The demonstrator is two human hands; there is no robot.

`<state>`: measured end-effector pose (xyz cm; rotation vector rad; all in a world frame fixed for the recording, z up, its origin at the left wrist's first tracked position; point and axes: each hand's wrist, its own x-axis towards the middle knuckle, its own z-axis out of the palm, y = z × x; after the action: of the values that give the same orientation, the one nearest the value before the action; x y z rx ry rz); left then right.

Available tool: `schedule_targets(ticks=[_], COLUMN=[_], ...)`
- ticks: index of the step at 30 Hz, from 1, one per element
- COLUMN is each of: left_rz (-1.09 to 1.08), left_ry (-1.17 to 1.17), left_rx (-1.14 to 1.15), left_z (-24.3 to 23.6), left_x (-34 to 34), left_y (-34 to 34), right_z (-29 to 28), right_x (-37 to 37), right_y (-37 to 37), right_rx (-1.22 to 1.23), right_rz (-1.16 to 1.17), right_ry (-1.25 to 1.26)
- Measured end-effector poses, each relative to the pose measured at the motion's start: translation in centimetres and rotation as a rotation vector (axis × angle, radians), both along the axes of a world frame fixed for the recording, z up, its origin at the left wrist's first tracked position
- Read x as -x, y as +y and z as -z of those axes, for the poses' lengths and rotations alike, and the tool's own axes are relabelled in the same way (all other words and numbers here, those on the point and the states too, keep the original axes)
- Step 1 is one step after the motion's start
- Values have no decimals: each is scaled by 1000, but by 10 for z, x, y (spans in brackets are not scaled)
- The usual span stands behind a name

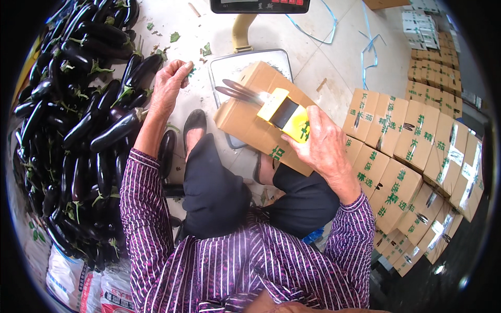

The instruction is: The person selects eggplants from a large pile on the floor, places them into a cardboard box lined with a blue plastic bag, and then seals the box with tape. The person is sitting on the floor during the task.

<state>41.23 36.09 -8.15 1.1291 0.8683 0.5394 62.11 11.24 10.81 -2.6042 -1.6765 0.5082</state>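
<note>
A closed cardboard box (250, 122) with green printing and a printed eggplant picture lies at an angle on the platform scale (222, 66) in front of my knees. My right hand (324, 140) grips a yellow tape dispenser (274, 102) resting against the top of the box. A shiny patch that looks like clear tape shows at the dispenser's far left end. My left hand (173, 79) is raised left of the box, apart from it, with its fingers pinched together. A tiny green bit shows by those fingertips; whether they hold it I cannot tell.
A large heap of eggplants (78, 125) fills the left side. Stacked taped boxes (391, 195) stand close on my right, with more boxes (433, 73) behind. The scale's post (242, 32) rises to a display (259, 6). Leaf scraps and blue strapping (369, 52) lie on the floor.
</note>
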Motion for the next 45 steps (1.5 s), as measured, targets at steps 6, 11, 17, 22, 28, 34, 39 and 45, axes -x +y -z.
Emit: schedule_targets(ticks=[6,11,17,22,28,34,39,45], left_rz=[-57,-89,4,116,385,223,24,215], left_ry=[31,30,74,160,448,433,124,270], left_rx=[22,56,24,-98,-516,-434,-458,-631], left_z=[31,56,99,123,125,125,151,155], left_x=[4,2,-19,-41,-42,-56,-102,-104], left_y=[-9,-19,-54,-93,-91,-67,-78,-74], right_z=[13,20,25,25,28,28,27,29], right_x=[3,7,8,9,8,10,5,-1], right_y=[13,22,24,24,26,19,15,5], right_rx=[-25,57,70,84,90,16,-80,-139], right_rz=[-77,-25,-20,-44,-57,-39,-44,-54], right_ry=[-72,-27,-35,-59,-57,-45,47,56])
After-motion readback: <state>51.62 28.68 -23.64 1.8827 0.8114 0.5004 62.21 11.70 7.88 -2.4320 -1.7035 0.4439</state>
